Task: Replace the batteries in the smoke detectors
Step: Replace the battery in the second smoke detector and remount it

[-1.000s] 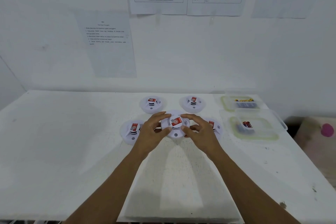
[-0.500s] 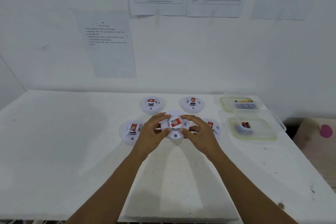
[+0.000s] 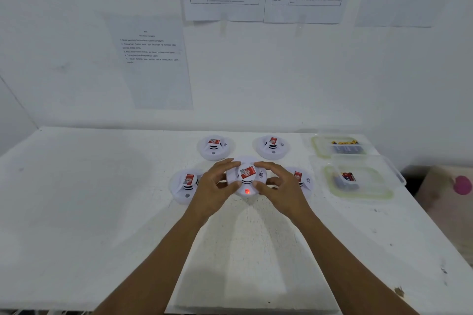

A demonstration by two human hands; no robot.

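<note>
A white round smoke detector [image 3: 247,177] with a red sticker sits in the middle of the white table [image 3: 102,212]. Its small lamp near the front rim glows red. My left hand [image 3: 215,188] grips its left side and my right hand [image 3: 279,186] grips its right side, thumbs at the front rim. Several more detectors lie around it: one at the left [image 3: 184,185], one at the right [image 3: 302,180] partly behind my right hand, and two behind [image 3: 215,147] [image 3: 272,146].
Two clear plastic containers stand at the right of the table: the far one [image 3: 340,146] holds yellow-topped batteries, the near one [image 3: 358,181] holds a few dark and red batteries. Printed sheets hang on the wall. A box with a pink object [image 3: 462,185] sits beyond the right edge.
The lamp on the middle detector has lit up red. Both hands stay on the detector in nearly the same place.
</note>
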